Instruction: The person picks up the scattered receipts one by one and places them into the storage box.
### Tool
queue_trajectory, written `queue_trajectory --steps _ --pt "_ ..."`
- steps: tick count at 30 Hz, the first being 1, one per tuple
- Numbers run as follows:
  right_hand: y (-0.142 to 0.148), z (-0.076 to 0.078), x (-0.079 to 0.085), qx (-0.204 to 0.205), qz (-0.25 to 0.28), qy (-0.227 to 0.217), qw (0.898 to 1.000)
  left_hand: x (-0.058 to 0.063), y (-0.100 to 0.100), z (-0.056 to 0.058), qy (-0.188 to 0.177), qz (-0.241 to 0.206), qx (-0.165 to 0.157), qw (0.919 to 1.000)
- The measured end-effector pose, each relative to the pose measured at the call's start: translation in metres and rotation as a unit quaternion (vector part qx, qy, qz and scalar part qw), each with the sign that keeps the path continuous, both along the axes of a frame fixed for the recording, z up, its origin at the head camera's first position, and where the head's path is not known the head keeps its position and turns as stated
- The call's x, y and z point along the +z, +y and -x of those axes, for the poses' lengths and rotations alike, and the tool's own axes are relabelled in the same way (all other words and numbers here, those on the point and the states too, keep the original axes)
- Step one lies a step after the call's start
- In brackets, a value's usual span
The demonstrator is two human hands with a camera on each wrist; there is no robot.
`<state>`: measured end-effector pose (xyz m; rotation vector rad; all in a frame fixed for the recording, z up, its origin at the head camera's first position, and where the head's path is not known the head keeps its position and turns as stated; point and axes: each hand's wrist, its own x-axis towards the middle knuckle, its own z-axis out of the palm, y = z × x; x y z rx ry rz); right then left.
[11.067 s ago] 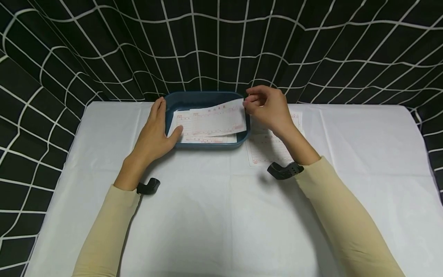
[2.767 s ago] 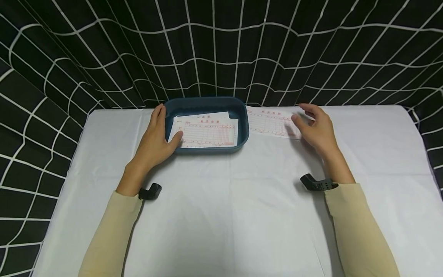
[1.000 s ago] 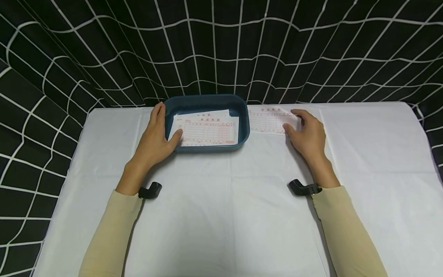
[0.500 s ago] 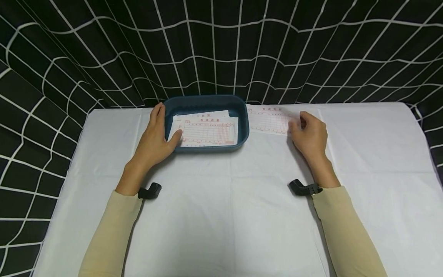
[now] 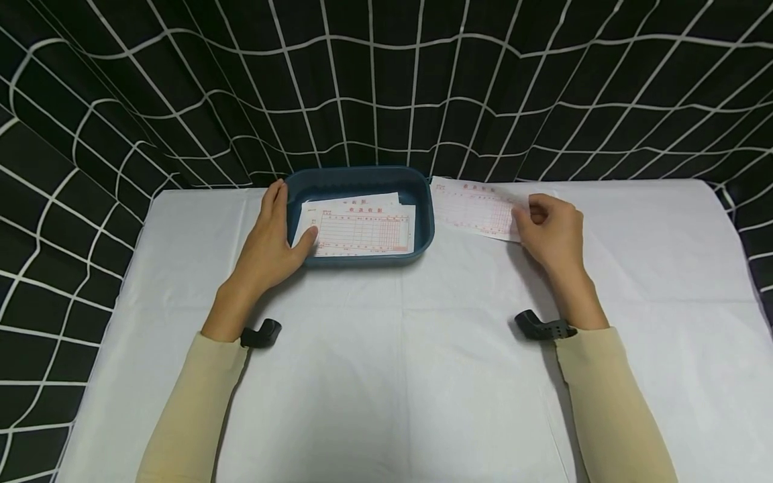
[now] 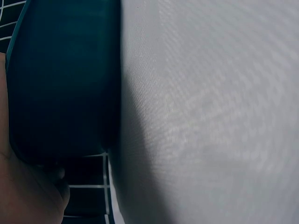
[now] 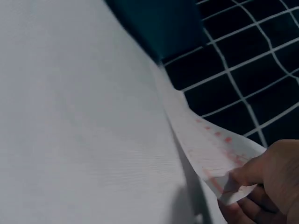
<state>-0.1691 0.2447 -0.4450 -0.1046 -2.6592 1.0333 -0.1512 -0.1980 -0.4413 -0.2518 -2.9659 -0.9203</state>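
Note:
A dark blue plastic basin [image 5: 368,262] stands at the back of the table with several white receipt slips [image 5: 362,231] printed in red inside it. My left hand [image 5: 266,241] grips the basin's left end, fingers along the outer wall and thumb over the rim above the slips. In the left wrist view, part of that hand [image 6: 23,191] lies against the basin wall [image 6: 60,84]. My right hand [image 5: 552,231] pinches the right end of another receipt slip [image 5: 471,206], which lies right of the basin. The right wrist view shows this slip [image 7: 210,144] bending up toward the thumb.
A white cloth [image 5: 392,376] with faint creases covers the table. Behind it and along the sides hangs a black curtain [image 5: 386,74] with a white grid pattern. A black wrist camera [image 5: 261,333] is on the left wrist, another camera [image 5: 543,327] on the right.
The slips that lay under the right hand earlier have dwindled. Over the last second the right hand has pinched a slip's right end, drawing it slightly right and up. The left hand has stayed put.

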Motion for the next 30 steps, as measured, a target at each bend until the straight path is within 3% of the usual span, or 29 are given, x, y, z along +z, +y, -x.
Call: queue_trajectory --steps 9,15,19,22,26,30 --pt "0.013 -0.006 0.021 0.028 -0.006 -0.049 0.998 0.0 0.0 0.0 -0.005 -0.004 -0.002 1.0" --pt "0.022 -0.007 0.035 -0.03 0.095 -0.064 0.993 0.0 -0.001 0.0 -0.006 -0.002 0.0 1.0" --pt "0.026 -0.006 0.041 -0.08 0.184 -0.059 0.978 0.0 0.0 0.001 -0.007 -0.004 -0.003 1.0" --pt "0.028 -0.007 0.046 -0.096 0.264 -0.05 0.958 -0.001 0.001 0.001 -0.008 -0.006 -0.006 0.9999" --pt "0.022 -0.009 0.05 -0.07 0.35 -0.051 0.933 0.0 0.001 0.002 -0.01 -0.003 0.0 0.9999" --pt "0.005 -0.008 0.049 -0.024 0.379 -0.052 0.924 0.0 -0.001 0.001 -0.015 -0.004 0.001 0.9999"
